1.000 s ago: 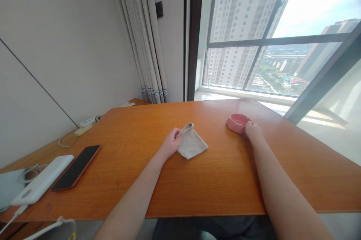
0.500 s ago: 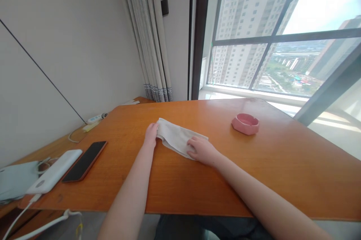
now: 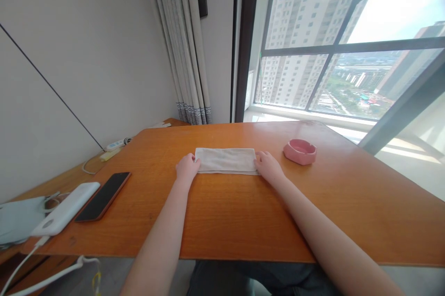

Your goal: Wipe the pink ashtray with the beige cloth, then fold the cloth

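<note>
- The pale cloth [image 3: 225,160] lies on the wooden table [image 3: 236,217], in front of the person and between the two hands. It is folded into a long strip, its length running left to right, with layered edges showing along the near side.
- The left hand [image 3: 187,167] is at the strip's left end, thumb and fingers drawn together and apparently pinching the cloth there.
- The right hand [image 3: 269,167] touches the right end with curled fingers; whether these pinch the edge or only rest against it, I cannot tell.
- The step in hand looks like squaring and straightening the folded strip, one hand at each end.
- From this position, a next move seems to call for even hold at both ends and layers kept lined up; an uneven pull could skew the near edge, where the layers do not quite meet.
- Just beyond the right hand, apart from it, a pink dish [image 3: 300,151] sits upright on the table.
- Well to the left lie a dark phone [image 3: 103,196] and, beside it, a white power bank [image 3: 66,209] with a cable plugged in.
</note>
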The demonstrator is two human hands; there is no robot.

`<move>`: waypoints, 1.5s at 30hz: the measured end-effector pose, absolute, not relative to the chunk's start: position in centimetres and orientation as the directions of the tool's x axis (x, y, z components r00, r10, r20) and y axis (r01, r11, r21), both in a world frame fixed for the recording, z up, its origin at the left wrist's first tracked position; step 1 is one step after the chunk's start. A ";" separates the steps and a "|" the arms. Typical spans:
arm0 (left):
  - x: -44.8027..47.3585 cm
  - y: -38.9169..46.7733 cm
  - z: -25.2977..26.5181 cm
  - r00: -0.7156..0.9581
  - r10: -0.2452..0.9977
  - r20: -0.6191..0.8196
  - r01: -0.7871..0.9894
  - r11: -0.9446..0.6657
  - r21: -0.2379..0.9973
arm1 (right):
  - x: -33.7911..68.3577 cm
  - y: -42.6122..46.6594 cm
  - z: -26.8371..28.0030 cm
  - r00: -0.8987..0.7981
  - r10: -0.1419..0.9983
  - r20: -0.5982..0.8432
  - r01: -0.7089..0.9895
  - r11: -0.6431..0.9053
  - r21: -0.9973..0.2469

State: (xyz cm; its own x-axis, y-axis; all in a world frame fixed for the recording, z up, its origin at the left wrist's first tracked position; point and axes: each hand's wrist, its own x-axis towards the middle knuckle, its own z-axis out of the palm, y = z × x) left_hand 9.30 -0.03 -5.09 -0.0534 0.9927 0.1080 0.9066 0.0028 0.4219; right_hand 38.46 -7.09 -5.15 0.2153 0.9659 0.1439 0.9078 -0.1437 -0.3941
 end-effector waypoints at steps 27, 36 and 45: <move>9.7 -0.6 -4.1 0.019 0.996 0.082 0.899 -0.053 0.435 | 37.9 -6.6 -6.6 0.229 0.972 0.045 0.603 -0.106 -0.791; 9.3 -0.1 -4.4 0.038 0.997 0.072 0.914 -0.064 0.400 | 38.4 -6.5 -6.3 0.154 0.987 0.052 0.696 -0.071 -0.714; 9.0 0.1 -4.6 0.078 0.996 0.035 0.928 -0.085 0.363 | 38.6 -6.6 -5.5 0.138 0.990 -0.025 0.660 -0.111 -0.743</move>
